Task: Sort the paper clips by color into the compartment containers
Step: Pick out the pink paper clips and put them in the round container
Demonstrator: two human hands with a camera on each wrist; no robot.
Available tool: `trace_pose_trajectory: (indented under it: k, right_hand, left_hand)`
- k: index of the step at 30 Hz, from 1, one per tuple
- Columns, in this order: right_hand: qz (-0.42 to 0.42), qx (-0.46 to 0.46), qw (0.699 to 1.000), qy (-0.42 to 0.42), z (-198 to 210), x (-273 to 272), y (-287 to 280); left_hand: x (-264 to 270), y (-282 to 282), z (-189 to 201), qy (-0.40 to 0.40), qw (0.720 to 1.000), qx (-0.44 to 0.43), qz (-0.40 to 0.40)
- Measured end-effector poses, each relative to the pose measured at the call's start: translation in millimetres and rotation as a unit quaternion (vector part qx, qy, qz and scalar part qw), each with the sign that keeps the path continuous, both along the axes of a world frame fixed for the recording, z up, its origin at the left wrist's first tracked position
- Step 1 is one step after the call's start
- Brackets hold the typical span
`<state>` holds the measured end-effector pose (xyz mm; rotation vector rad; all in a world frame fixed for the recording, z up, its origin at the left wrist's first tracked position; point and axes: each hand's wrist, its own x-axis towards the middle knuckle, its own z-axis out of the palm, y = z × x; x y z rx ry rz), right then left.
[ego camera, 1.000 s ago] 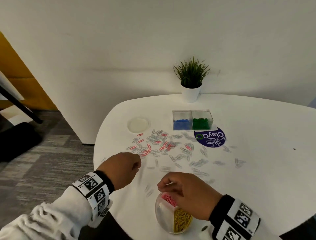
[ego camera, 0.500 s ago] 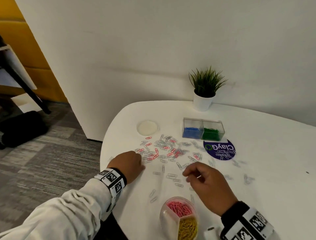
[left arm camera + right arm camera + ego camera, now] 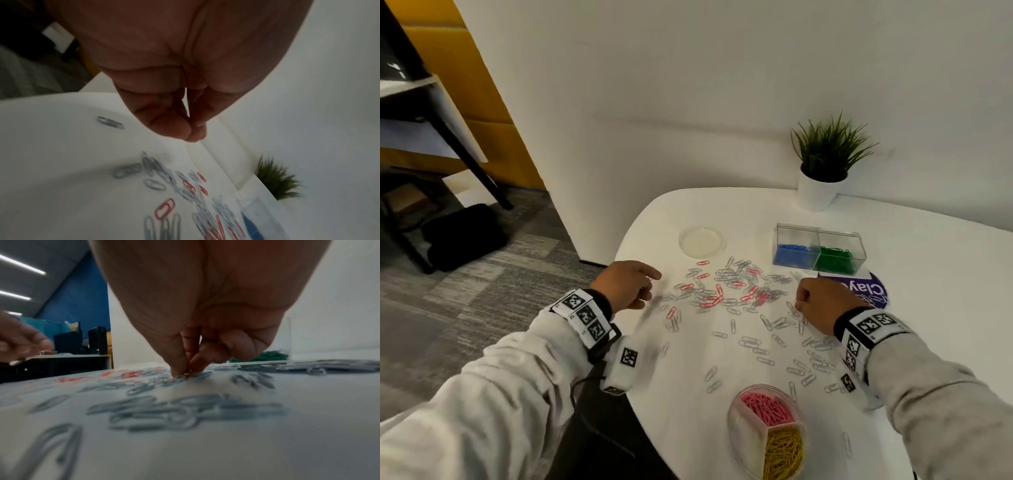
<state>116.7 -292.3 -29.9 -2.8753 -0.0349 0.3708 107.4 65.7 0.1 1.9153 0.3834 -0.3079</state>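
I read this as the middle of the sort: my white table (image 3: 893,308) carries a wide scatter of silver paper clips (image 3: 750,342) with red paper clips (image 3: 710,303) mixed into its far-left part. The rectangular box (image 3: 822,236) at the far right already holds blue and green, and the round divided tub (image 3: 732,421) at the near edge holds pink and yellow, with one section looking pale, its contents unclear.

My right hand (image 3: 816,305) is down on the right side of the scatter, fingers curled, thumb and forefinger closing on a clip at the table surface; in the right wrist view the fingertips (image 3: 180,369) touch a clip with a reddish glint, though blur stops me calling its color. My left hand (image 3: 625,284) hovers just left of the scatter, fingertips bunched together; whether it holds a clip I cannot tell.

Next, I judge, comes a clean lift of one clip without dragging its neighbours, then carrying it to its matching section.
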Motion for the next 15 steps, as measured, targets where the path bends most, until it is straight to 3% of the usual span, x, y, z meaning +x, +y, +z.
trace_pose_trajectory:
  k: [3,5,7,10,12,15]
  right_hand:
    - [0.001,0.012,1.000,0.001,2.6,-2.8,-2.0]
    - [-0.014,0.042,0.999,-0.027,9.4,-4.4,-2.5]
    - [-0.026,0.085,0.995,-0.051,15.1,-4.3,0.7]
    - [0.005,0.125,0.992,-0.033,18.2,-0.9,17.0]
    - [0.035,0.137,0.990,-0.011,17.7,2.7,30.1]
    - [0.074,0.092,0.993,0.000,15.8,10.4,42.4]
  left_hand:
    - [-1.8,5.0,-2.8,0.055,0.998,-0.015,0.040]
    - [-1.9,4.8,-9.2,0.049,0.995,0.079,-0.039]
    - [-2.3,0.3,-15.2,-0.015,0.963,0.226,-0.148]
    - [-6.2,-12.9,-19.2,-0.073,0.895,0.378,-0.224]
    - [-7.0,-18.9,-23.5,-0.075,0.862,0.436,-0.248]
    - [-7.0,-21.6,-25.5,-0.073,0.853,0.454,-0.249]
